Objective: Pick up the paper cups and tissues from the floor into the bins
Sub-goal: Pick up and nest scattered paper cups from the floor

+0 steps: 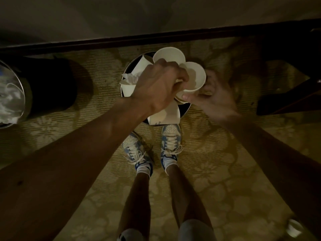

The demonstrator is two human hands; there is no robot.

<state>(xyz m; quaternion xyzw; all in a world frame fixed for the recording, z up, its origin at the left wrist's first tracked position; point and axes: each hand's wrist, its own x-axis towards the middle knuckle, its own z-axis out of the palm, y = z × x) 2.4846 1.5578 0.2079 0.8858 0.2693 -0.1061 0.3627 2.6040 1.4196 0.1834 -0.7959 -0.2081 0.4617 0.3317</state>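
Both hands hold cups above the bin [185, 107]; the left hand [156, 87] grips the far cup [168, 56], the right hand [215, 100] pinches the near cup [195, 77]; letting go squarely over the opening should stop them bouncing onto the carpet [217, 171], where a stray cup [293, 229] lies.

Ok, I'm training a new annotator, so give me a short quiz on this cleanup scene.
1. True or false: a loose paper cup lies on the carpet at lower right.
2. The middle bin contains: A) paper cups B) bottles C) shoes.
3. Which hand has its thumb on the side of the held cup?
Key: 1 true; 2 A; 3 the right hand.
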